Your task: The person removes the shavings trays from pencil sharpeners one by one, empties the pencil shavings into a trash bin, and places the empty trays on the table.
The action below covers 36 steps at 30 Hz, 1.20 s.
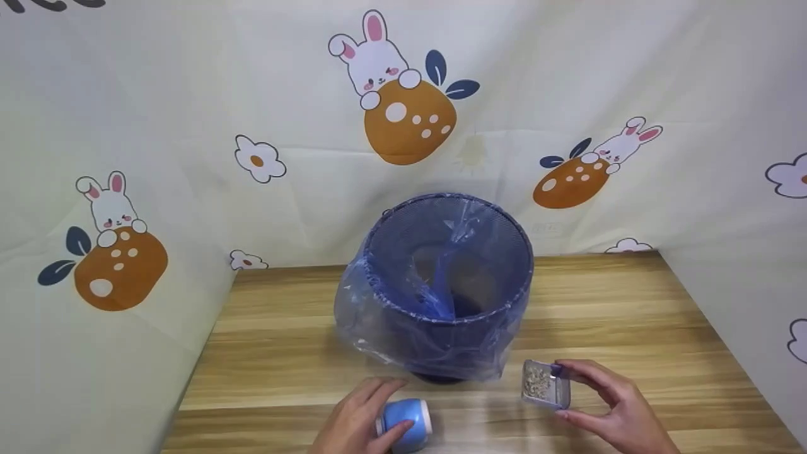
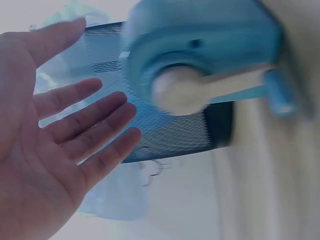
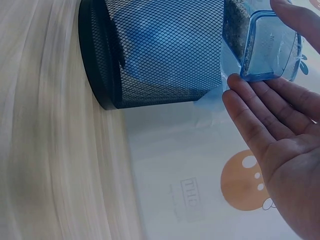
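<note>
A blue crank pencil sharpener [image 1: 406, 421] with a pale end is beside my left hand [image 1: 362, 419]. In the left wrist view the sharpener [image 2: 210, 45] shows its crank, slightly blurred, and the left hand's fingers are straight and spread next to it. My right hand [image 1: 621, 403] pinches a small clear drawer [image 1: 547, 384] between thumb and fingers. Pencil shavings [image 1: 537, 383] fill part of the drawer, which is tilted with its open side toward the bin. In the right wrist view the drawer [image 3: 270, 45] hangs beside the mesh bin's upper end.
A dark mesh waste bin [image 1: 441, 343] lined with a clear bluish plastic bag [image 1: 362, 309] stands on the wood-grain table [image 1: 277, 353], just beyond both hands. Behind and beside the table hangs a pale cloth [image 1: 302, 202] printed with rabbits and flowers.
</note>
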Available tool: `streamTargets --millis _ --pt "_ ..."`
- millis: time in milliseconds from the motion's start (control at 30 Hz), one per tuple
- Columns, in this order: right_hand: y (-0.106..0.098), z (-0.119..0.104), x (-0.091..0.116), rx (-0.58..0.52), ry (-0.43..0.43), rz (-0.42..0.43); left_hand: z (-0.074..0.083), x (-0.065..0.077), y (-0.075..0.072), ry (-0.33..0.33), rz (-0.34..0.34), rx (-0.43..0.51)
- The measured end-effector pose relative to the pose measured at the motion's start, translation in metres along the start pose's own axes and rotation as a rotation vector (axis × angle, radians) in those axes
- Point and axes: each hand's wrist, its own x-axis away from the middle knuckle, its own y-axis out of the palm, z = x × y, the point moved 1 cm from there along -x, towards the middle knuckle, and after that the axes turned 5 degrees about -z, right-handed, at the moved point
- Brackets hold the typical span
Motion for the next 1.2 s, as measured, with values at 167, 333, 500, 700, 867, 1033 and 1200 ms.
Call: streamTargets --millis 167,333,500,700,867,1033,1200 --pt "-0.003 -0.002 -0.004 -0.011 -0.007 -0.006 0.008 -0.017 -0.018 0.04 0.14 0.011" --pt "-0.005 -0.003 -0.005 -0.005 -0.005 -0.002 0.016 -0.033 -0.031 0.077 0.21 0.021" --pt "-0.007 -0.006 -0.006 0.046 0.031 0.006 0.024 -0.046 -0.039 0.104 0.268 0.026" --pt "-0.008 -0.011 -0.009 0.08 0.053 0.023 0.032 -0.06 -0.044 0.109 0.355 -0.041" --pt "-0.008 -0.015 -0.013 0.098 0.023 0.071 0.038 -0.071 -0.046 0.121 0.398 -0.07" --pt "-0.01 -0.022 -0.02 0.133 0.0 0.086 0.041 -0.081 -0.045 0.127 0.405 -0.094" --pt "-0.013 -0.031 -0.027 0.178 -0.027 0.099 0.041 -0.085 -0.043 0.103 0.381 -0.11"
